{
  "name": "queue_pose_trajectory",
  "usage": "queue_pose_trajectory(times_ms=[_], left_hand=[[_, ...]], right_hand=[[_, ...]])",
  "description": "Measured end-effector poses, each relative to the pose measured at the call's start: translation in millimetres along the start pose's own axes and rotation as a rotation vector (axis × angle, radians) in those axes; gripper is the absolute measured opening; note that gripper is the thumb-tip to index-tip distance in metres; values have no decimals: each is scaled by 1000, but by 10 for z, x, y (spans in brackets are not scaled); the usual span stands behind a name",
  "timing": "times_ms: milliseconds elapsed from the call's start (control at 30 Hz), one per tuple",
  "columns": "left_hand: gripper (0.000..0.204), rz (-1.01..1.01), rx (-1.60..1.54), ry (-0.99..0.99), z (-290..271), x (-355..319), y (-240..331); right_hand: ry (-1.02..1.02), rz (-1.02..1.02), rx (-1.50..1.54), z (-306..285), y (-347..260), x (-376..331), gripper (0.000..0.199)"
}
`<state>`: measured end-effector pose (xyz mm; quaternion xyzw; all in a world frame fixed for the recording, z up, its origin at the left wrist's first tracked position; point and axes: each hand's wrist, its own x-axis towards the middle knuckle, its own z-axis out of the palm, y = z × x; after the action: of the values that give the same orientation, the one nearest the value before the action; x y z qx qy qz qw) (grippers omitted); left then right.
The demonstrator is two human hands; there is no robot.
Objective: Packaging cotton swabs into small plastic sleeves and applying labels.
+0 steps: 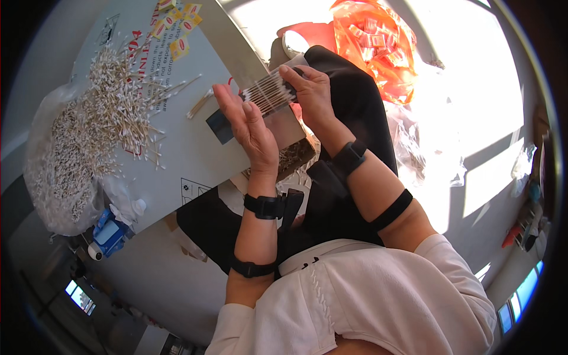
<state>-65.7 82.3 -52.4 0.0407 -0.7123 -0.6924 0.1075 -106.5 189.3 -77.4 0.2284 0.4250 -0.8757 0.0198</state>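
While our right hand [310,92] pinches the pack [279,93] at upper centre, our left hand [257,135] stands nearly flat beside it, seemingly empty. Swabs [259,97] inside lie aligned; the loose pile [121,97] at upper left, we judge, remains unpacked.

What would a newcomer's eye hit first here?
Probably the big heap of loose cotton swabs at left on the grey tabletop, beside a clear plastic bag full of more. Next, the bright orange bag of small packets in the sunlight at upper right. Then, near the centre, the clear pack of swabs held in the right hand, with the left hand open at its other end.
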Motion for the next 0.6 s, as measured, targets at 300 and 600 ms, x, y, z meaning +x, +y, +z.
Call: queue_pose_trajectory(times_ms=[300,600], left_hand=[[69,83,45,-37,-4,-56,-2],[72,5,-139,-63,-44,-39,56]], right_hand=[[-2,63,14,7,-84,-86,12],[-63,48,9,2,-69,-110,7]])
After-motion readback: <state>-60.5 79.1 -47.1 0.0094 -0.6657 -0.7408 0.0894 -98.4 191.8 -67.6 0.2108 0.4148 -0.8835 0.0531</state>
